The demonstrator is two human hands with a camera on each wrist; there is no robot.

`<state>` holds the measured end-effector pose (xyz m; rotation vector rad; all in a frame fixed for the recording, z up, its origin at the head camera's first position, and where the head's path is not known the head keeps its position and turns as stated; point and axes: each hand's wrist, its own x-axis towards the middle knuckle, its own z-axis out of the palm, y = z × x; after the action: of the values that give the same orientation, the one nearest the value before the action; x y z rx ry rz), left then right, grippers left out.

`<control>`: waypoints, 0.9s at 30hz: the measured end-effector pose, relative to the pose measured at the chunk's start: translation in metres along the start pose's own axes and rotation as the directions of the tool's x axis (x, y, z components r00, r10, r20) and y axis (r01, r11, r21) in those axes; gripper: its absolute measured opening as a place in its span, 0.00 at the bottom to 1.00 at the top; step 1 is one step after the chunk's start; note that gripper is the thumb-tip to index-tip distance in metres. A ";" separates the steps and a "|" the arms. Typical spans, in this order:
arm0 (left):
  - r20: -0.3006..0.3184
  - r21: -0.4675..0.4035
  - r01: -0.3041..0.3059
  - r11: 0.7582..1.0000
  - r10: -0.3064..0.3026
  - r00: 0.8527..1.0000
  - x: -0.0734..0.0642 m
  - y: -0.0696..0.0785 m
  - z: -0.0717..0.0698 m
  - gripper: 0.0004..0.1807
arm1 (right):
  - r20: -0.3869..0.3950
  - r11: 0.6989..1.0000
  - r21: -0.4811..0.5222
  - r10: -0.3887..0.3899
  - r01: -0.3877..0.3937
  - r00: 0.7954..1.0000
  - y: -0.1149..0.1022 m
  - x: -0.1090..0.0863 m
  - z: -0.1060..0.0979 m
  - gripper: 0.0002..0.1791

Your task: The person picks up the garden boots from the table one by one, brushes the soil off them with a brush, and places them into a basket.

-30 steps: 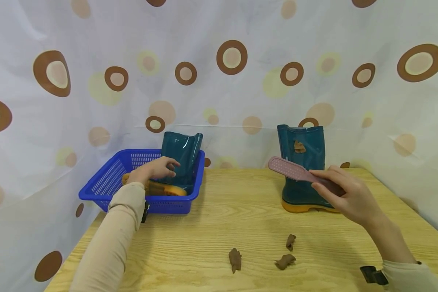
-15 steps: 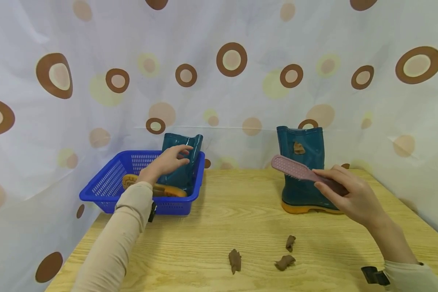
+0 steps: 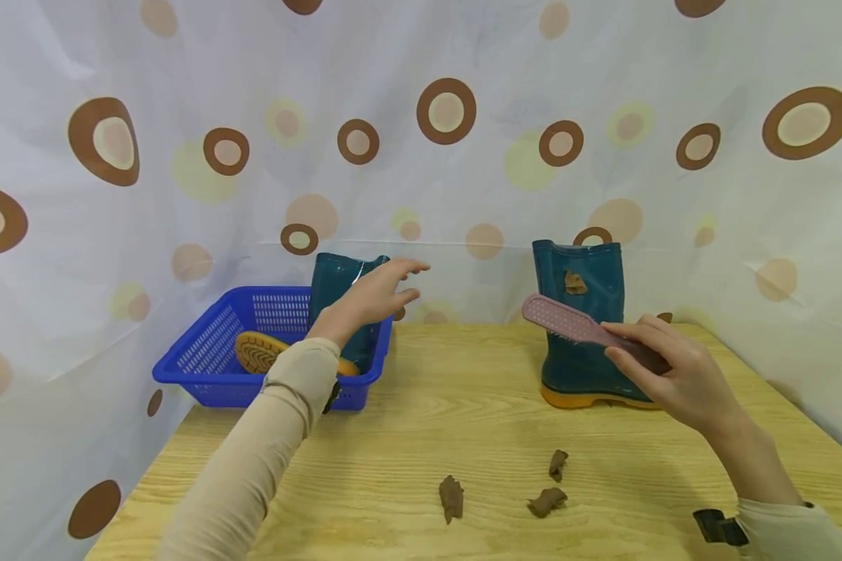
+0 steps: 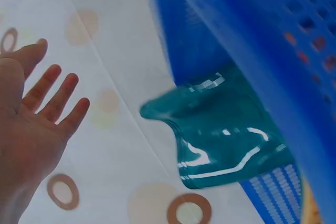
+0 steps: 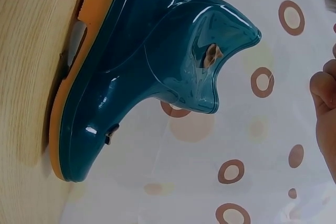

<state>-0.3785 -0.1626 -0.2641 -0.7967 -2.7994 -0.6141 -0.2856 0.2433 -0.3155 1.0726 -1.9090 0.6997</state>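
Note:
My right hand grips the handle of a pink brush with a dotted head and short bristles underneath. Behind the brush stands an upright teal rain boot with an orange sole. A brown lump sticks to its shaft, and another brown bit shows on its foot in the right wrist view. My left hand holds nothing, its fingers extended, in front of a second teal boot in the blue basket. An orange sole also shows in the basket, partly behind my left forearm.
Several brown clay-like pieces lie on the wooden table, one piece near the front middle and another piece to its right. A spotted white curtain hangs behind and along both sides.
My left hand has moved right and slightly up, from over the basket to past the boot's upper edge. The right hand with the brush has barely shifted.

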 end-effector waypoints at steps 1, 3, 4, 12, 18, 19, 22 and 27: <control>0.003 -0.001 -0.016 1.000 0.016 1.000 0.004 0.005 0.001 0.27 | -0.002 1.000 0.001 -0.001 0.001 1.000 0.000 0.000 0.000 0.15; 0.014 0.027 -0.047 0.999 0.046 0.999 0.010 0.016 0.004 0.28 | -0.006 1.000 0.003 -0.004 0.004 1.000 -0.001 0.002 -0.001 0.16; 0.021 0.055 -0.063 0.997 0.062 0.998 0.013 0.020 0.006 0.27 | -0.009 1.000 0.001 -0.008 0.008 1.000 -0.002 0.002 -0.002 0.16; 0.056 0.107 -0.113 0.988 0.108 0.993 0.032 0.050 0.018 0.29 | -0.038 0.998 0.030 -0.048 0.049 0.998 -0.011 0.009 -0.008 0.24; 0.027 -0.109 -0.088 0.990 0.091 0.995 0.044 0.064 0.037 0.33 | -0.049 0.999 0.014 -0.052 0.053 0.997 -0.015 0.011 -0.012 0.27; 0.028 -0.133 -0.084 0.988 0.089 0.996 0.046 0.066 0.041 0.33 | -0.052 0.999 0.010 -0.053 0.054 0.997 -0.015 0.011 -0.012 0.27; 0.036 -0.172 -0.077 0.982 0.084 0.996 0.051 0.073 0.052 0.36 | -0.061 0.998 0.007 -0.056 0.057 0.997 -0.014 0.010 -0.013 0.28; 0.058 -0.168 -0.081 0.983 0.092 0.994 0.062 0.084 0.066 0.40 | -0.074 0.998 -0.001 -0.065 0.065 0.995 -0.016 0.014 -0.016 0.30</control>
<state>-0.3891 -0.0404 -0.2789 -0.9805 -2.7815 -0.8280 -0.2693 0.2423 -0.2944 1.0898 -1.8031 0.6944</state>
